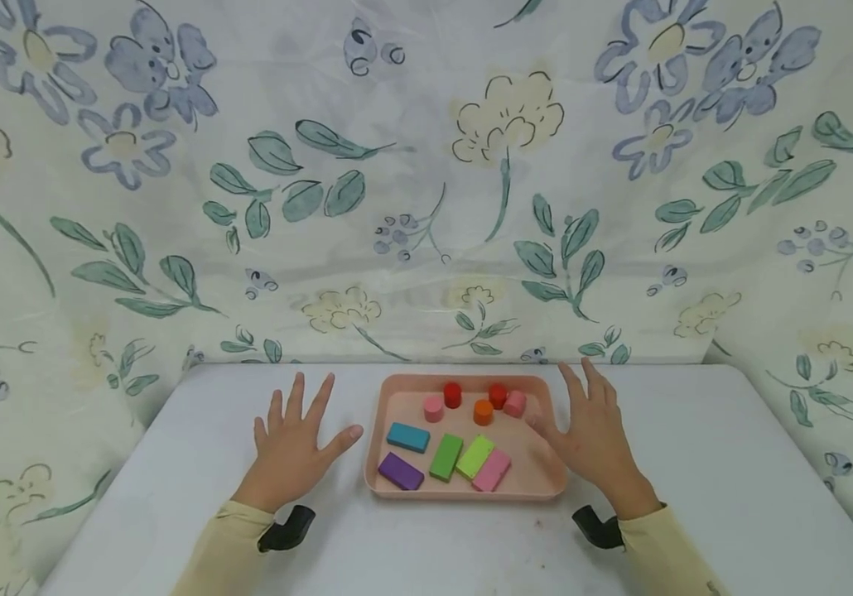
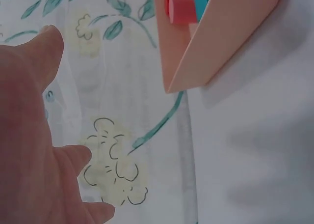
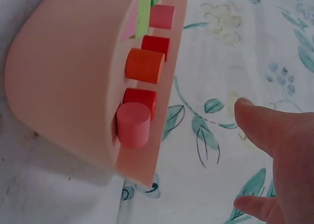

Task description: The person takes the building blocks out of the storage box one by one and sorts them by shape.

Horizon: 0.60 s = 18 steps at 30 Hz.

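Observation:
A pink tray lies on the white table with small blocks in it. Toward its far side stand red, pink and orange cylinders. Nearer are rectangular blocks: blue, purple, green, lime and pink, the last two side by side. Left of the tray, my left hand has its fingers spread and holds nothing. My right hand, also with nothing in it, is at the tray's right edge, its thumb overlapping the rim in the head view.
The white table ends at a flower-patterned cloth hanging behind it and at the sides. A black wrist piece shows at the left cuff and another at the right cuff.

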Each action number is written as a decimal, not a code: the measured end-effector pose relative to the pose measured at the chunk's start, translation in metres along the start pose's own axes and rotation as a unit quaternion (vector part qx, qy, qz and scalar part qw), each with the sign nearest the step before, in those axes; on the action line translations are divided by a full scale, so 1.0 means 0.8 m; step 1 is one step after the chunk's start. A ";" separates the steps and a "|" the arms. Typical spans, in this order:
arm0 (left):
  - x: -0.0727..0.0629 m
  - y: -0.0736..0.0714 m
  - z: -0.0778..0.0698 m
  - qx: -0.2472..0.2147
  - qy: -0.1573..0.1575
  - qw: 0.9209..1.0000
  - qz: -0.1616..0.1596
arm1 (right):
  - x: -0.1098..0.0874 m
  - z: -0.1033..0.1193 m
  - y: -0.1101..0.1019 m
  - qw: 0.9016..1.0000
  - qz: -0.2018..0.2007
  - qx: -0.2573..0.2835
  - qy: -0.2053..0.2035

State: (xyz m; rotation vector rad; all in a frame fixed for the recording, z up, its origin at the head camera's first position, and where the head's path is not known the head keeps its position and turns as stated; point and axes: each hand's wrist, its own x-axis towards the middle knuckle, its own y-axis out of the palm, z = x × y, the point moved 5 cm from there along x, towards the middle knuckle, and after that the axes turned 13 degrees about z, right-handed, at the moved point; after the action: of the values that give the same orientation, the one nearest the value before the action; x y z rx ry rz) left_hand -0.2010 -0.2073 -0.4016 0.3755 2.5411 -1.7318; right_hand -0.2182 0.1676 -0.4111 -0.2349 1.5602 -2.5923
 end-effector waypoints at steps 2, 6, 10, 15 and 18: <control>0.000 0.002 -0.003 -0.006 0.001 1.000 0.002 | 0.001 0.002 0.002 1.000 0.005 -0.002 -0.001; -0.002 0.010 -0.007 -0.017 0.003 1.000 0.007 | 0.002 0.008 0.008 1.000 0.012 -0.004 -0.004; -0.002 0.019 -0.010 -0.027 0.007 1.000 0.010 | 0.002 0.017 0.016 1.000 0.021 -0.012 -0.004; -0.003 0.025 -0.018 -0.042 0.015 0.999 0.014 | 0.002 0.026 0.024 1.000 0.028 0.002 -0.010; -0.004 0.030 -0.022 -0.048 0.016 0.999 0.016 | 0.002 0.031 0.030 0.999 0.035 0.017 -0.015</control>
State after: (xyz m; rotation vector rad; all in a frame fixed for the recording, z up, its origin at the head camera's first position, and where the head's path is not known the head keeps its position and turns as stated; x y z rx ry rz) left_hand -0.1911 -0.1832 -0.4164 0.4398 2.6141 -1.5991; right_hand -0.2152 0.1345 -0.4204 -0.2107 1.4858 -2.5486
